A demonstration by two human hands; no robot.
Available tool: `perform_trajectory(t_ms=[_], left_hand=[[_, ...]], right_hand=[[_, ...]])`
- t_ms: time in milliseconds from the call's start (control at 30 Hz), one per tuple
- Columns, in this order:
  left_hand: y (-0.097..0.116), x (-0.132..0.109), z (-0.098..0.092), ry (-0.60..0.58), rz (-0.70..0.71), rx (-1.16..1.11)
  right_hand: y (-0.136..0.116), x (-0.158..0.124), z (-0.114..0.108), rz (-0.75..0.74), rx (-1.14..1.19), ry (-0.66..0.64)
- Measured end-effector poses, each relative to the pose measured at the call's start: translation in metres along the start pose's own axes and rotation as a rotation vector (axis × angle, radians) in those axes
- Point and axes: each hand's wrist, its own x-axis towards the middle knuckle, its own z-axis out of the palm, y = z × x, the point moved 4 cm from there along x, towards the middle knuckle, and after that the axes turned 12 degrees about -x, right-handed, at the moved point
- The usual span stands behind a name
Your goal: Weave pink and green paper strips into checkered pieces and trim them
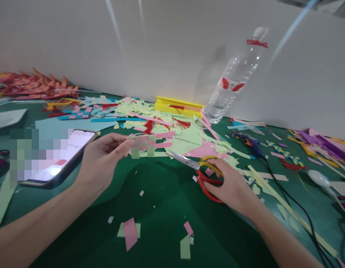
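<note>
Between the thumb and fingers of my left hand (101, 160) is a small piece of woven paper strips (143, 145), pale green crossed with pink. Two pink ends stick out from its right side. My right hand (231, 182) has its fingers through the handles of a pair of scissors (186, 160), one handle yellow and one red. The blades point left, and their tips are just beside the pink ends. Whether the tips touch the paper I cannot tell. Below, on the green tabletop (158, 227), lie a pink scrap (130, 233) and a pale green scrap (185, 247).
A lit phone (74, 149) lies left of my left hand. Paper offcuts (127, 109) and a yellow folded strip (178, 106) are heaped along the wall. A plastic bottle (231, 82) leans there. At right are a blue glue gun (250, 143) and its black cord (287, 195).
</note>
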Motion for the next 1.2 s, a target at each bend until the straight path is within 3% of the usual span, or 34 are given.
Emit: perform_trajectory(t_ms=[267, 800, 1200], left_hand=[[-0.004, 0.001, -0.001, -0.036, 0.018, -0.005], [-0.009, 0.0, 0.002, -0.127, 0.015, 0.041], [-0.013, -0.001, 0.002, -0.148, -0.03, 0.06]], right_hand=[[0.0, 0.001, 0.007, 0.057, 0.045, -0.042], [-0.008, -0.002, 0.003, -0.008, -0.049, 0.07], [-0.005, -0.002, 0.003, -0.052, -0.078, 0.065]])
